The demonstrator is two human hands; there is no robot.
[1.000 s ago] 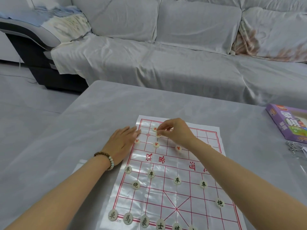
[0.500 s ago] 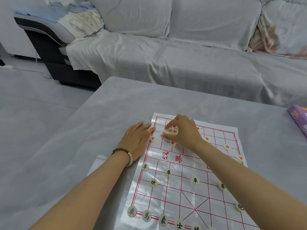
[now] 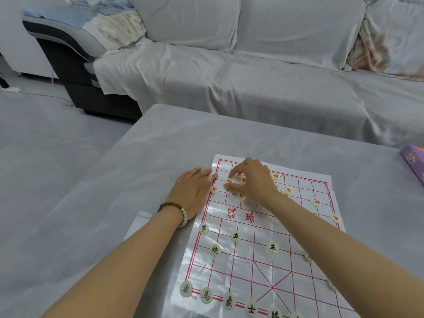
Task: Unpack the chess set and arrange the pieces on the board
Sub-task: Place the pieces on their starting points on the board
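Note:
A clear plastic board sheet (image 3: 263,267) with a red grid lies on the grey table. Black-lettered round pieces (image 3: 235,236) stand in rows on its near half, red-lettered ones (image 3: 288,191) on the far half. My left hand (image 3: 192,189) lies flat, palm down, on the sheet's far left edge, wearing a bead bracelet. My right hand (image 3: 252,180) hovers over the far left corner, thumb and forefinger pinched around a red-lettered piece (image 3: 229,180) on the sheet. More red pieces sit partly hidden under that hand.
A purple game box (image 3: 413,161) lies at the table's right edge. An empty clear bag (image 3: 137,223) sits left of the sheet under my left forearm. A covered grey sofa (image 3: 229,88) stands beyond the table, with floor to the left.
The camera has turned left, so the box slid toward the right edge. My right hand has shifted slightly left along the far rows and now pinches a piece near the corner. The left hand stays flat.

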